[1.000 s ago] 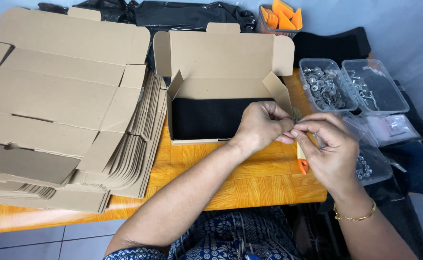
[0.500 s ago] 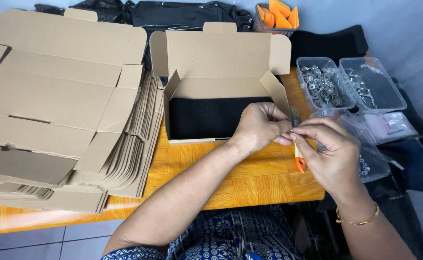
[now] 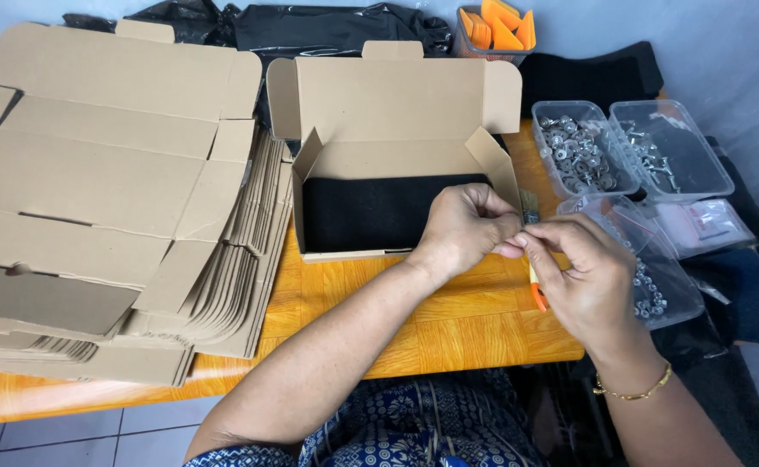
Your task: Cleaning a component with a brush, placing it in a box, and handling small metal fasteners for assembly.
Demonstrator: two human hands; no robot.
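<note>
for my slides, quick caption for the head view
Both hands, left hand and right hand, meet beside an open cardboard box on an orange table.

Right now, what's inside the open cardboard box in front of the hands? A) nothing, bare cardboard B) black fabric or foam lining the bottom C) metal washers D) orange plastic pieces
B: the open cardboard box shows a flat black layer across its bottom, just left of the left hand; the metal parts sit in clear tubs to the right.

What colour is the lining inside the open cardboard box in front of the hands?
Black. The lining fills the bottom of the open cardboard box, best seen in the head view.
</note>
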